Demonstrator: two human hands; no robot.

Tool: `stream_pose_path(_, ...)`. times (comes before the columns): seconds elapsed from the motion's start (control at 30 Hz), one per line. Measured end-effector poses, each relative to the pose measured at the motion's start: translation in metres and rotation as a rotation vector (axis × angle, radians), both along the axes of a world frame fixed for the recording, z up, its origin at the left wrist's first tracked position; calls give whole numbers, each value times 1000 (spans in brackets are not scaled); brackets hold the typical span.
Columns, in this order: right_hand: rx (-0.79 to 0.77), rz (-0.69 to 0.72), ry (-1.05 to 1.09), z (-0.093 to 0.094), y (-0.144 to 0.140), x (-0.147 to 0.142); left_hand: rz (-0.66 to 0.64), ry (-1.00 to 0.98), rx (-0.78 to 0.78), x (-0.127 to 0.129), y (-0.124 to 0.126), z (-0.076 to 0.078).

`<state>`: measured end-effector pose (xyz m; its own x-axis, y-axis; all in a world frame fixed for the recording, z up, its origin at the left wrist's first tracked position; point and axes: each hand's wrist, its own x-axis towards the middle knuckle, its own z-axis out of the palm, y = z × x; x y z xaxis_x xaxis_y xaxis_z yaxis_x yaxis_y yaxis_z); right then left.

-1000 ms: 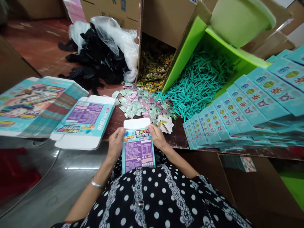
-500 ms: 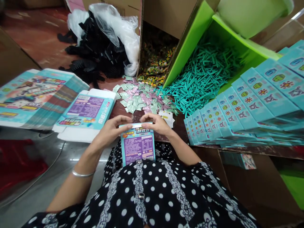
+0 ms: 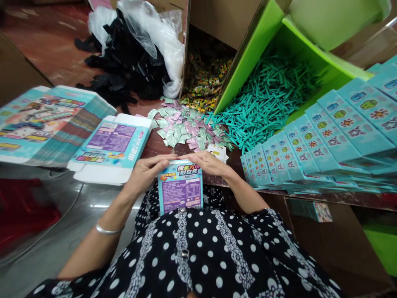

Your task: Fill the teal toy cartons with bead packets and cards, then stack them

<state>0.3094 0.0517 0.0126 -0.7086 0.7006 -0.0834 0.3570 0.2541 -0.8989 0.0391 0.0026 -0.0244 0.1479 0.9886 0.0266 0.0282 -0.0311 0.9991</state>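
A blue and purple printed carton (image 3: pixel 181 190) stands against my body at the table's front edge, its printed panel facing up toward me. My left hand (image 3: pixel 148 169) grips its upper left corner, thumb on the near side and fingers stretched along the far side. At the upper right corner, my right hand (image 3: pixel 208 164) holds the top edge with fingers laid across it. The fingertips of both hands meet over the top, which they largely hide. Just beyond the hands lie small green and pink sachets (image 3: pixel 182 130) and a few white cards (image 3: pixel 218 152).
Flat cartons (image 3: pixel 114 140) and a taller carton stack (image 3: pixel 46 124) lie at left. Rows of blue cartons (image 3: pixel 297 153) fill the right. Behind are black plastic parts (image 3: pixel 133 70), a cardboard box (image 3: pixel 214 16) of colourful packets and a green bin (image 3: pixel 328 62) spilling teal sticks (image 3: pixel 263 99).
The fingers of both hands have flattened over the carton's top edge. The white strip seen there before is now covered, and more of the printed title shows.
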Motion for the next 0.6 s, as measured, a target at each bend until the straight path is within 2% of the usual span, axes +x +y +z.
stream_pose_path(0.1,133,3,-51,-8,-17,3,-74,5,63,-7,-16,-17)
stream_pose_path(0.2,223,3,-83,-14,-29,2,-39,22,18,-6,-28,-32)
stream_pose_path(0.3,297,-10,-84,-1,-33,4,4,-1,39,-4,-26,-30)
stream_pose_path(0.37,351,5,-66,22,-34,10,-8,-45,104,-4,-18,-14)
stream_pose_path(0.47,436,104,-3,71,-42,26,-48,-107,158,-7,-6,26)
stream_pose_path(0.53,589,131,-14,107,-54,34,-29,-110,77,-6,1,57)
stream_pose_path(0.6,821,107,-161,135,-71,36,-103,-64,-22,1,8,85)
